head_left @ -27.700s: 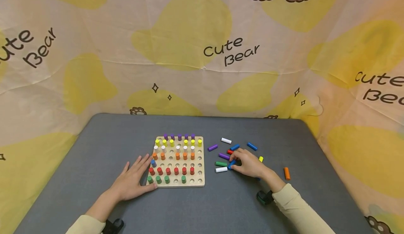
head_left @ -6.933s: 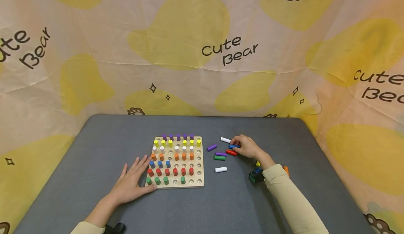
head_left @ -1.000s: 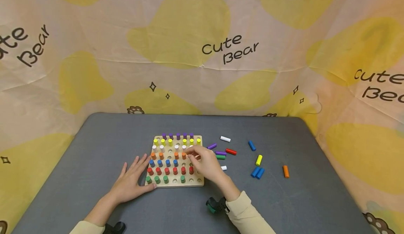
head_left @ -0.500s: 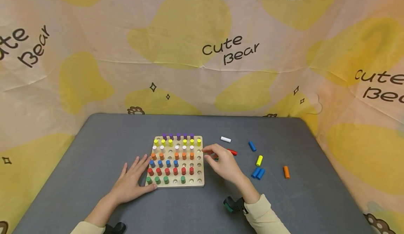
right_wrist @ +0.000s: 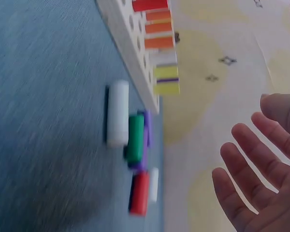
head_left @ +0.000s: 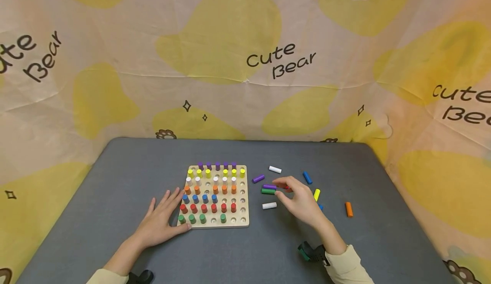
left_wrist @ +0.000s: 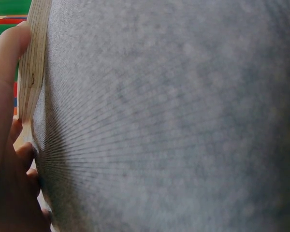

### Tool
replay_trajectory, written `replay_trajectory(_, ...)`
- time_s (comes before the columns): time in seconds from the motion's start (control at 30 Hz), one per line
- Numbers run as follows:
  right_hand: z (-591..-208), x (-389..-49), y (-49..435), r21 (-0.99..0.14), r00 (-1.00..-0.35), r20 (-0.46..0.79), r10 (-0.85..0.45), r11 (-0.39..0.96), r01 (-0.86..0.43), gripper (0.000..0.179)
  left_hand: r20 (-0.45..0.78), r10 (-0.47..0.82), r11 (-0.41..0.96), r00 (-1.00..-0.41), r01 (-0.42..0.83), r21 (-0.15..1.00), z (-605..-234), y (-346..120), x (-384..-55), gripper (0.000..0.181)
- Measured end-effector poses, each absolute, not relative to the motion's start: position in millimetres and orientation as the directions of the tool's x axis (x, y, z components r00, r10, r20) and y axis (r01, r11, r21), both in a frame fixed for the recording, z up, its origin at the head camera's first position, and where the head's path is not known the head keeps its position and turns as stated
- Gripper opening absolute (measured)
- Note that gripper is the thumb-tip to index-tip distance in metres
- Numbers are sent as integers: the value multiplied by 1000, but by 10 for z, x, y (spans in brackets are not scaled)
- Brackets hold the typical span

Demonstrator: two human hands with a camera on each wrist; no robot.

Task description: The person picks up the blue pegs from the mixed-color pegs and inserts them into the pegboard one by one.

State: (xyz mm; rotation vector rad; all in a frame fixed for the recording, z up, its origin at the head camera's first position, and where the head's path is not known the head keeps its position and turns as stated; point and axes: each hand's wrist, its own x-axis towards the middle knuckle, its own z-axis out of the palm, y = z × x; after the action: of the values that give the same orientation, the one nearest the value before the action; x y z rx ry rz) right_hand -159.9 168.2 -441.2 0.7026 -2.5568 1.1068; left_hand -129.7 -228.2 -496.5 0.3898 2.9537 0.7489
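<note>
A wooden pegboard [head_left: 238, 214] stands on the grey table with rows of coloured pegs upright in its holes. Its blue row holds several blue pegs [head_left: 205, 199] at the left end, with bare holes to their right. My left hand [head_left: 163, 220] lies flat along the board's left edge, thumb at the near corner. Right of the board, my right hand [head_left: 303, 201] hovers with spread, relaxed fingers and nothing in them. By its fingertips lie a green peg [head_left: 268, 191], a purple peg [head_left: 269, 186] and a red peg [right_wrist: 139, 193], which the hand partly hides in the head view.
Other loose pegs lie around: white pegs [head_left: 275, 169], a second purple peg [head_left: 258, 179], a blue peg [head_left: 307, 177], a yellow peg [head_left: 316, 195] and an orange peg [head_left: 348, 209]. A patterned cloth [head_left: 215, 41] hangs behind the table [head_left: 153, 160].
The blue row grew from one peg to three, then one more. Over the last second my right hand moved from the board rightward to the loose pegs. The left hand stayed put.
</note>
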Motion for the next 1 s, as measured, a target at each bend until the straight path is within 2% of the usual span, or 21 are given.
replay_trajectory(0.37,-4534,-1418,2251,-615,-914,386,-127,702,-358,35,-21,258,852,-966,217,476,-4956,-2288,-1297,100)
replay_trajectory(0.67,-4655,-1256,2566,-682,-962,272,2,706,-192,40,8,257,845,-966,229,484,-4952,-2282,-1281,99)
replay_trajectory(1.0,-4717,-1179,2659,-682,-991,118,69,731,-30,50,-16,258,851,-966,220,478,-4931,-2276,-1284,99)
